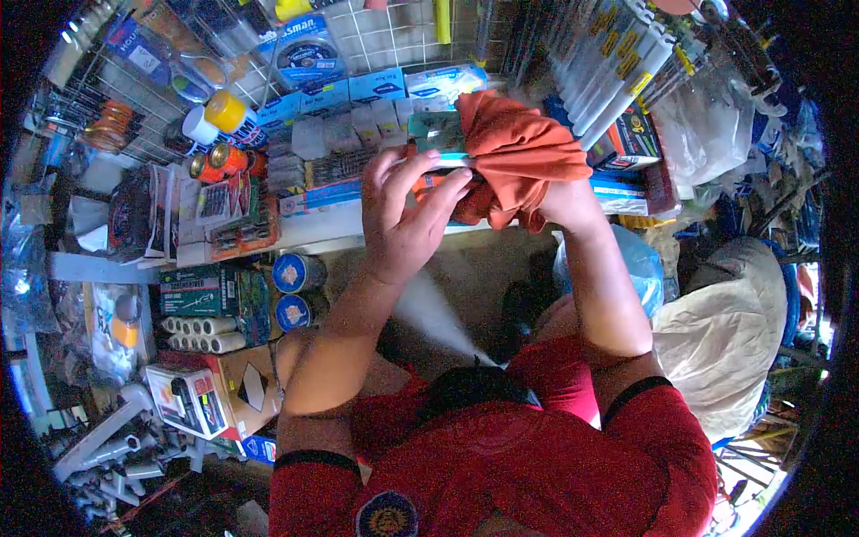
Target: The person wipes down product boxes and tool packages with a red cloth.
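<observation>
An orange-red cloth (519,148) is bunched up in front of me at the shelf edge. My right hand (565,202) grips it from the right, with most of the fingers hidden under its folds. My left hand (403,210) is closed, thumb and fingers around a small flat pack (438,134) with a greenish, see-through top and some orange lower down. The cloth presses against the right side of that pack. What kind of pack it is, I cannot make out.
Small boxes and packets line the shelf (322,225). Spray cans (228,112) and orange tins (225,161) stand at left. Below are a green box (199,291), a cardboard carton (250,389) and metal pipe fittings (116,465). Plastic-wrapped rods (617,80) hang at right.
</observation>
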### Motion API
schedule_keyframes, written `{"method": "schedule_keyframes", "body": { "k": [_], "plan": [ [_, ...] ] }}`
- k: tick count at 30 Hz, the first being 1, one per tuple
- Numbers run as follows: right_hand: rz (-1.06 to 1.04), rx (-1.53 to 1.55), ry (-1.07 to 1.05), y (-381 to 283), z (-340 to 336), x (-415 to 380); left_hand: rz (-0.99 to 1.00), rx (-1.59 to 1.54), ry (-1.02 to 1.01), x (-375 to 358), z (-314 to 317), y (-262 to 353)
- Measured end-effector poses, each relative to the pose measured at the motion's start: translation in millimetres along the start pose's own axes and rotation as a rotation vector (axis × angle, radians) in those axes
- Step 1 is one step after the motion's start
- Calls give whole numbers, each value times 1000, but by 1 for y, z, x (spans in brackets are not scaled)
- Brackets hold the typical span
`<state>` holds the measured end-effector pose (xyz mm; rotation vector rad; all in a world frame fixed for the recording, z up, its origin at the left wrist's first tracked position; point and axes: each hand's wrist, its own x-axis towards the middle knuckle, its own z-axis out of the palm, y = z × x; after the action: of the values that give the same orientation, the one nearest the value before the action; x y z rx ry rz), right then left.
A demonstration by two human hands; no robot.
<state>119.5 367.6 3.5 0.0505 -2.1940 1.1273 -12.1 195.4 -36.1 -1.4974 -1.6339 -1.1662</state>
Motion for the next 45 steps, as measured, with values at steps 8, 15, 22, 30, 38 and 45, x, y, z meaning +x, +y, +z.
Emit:
{"method": "schedule_keyframes", "body": {
  "k": [8, 15, 22, 30, 38, 45],
  "plan": [
    [130, 158, -65, 26, -7, -7, -41, -73, -17, -4, -1, -6],
    [-31, 152, -23, 35, -3, -1, -122, -169, 8, -1, -3, -11],
    [67, 109, -42, 33, -6, -6, -368, -429, 48, -3, 2, -11],
    [184, 137, -68, 26, -8, -9, -412, -528, 80, 5, -4, -8],
    [-370, -28, -128, 26, -7, 6, -475, -509, 38, 7, -8, -6],
    [234, 150, -145, -1, -6, -11, -181, -301, -90, 13, -14, -15]
  ]
}}
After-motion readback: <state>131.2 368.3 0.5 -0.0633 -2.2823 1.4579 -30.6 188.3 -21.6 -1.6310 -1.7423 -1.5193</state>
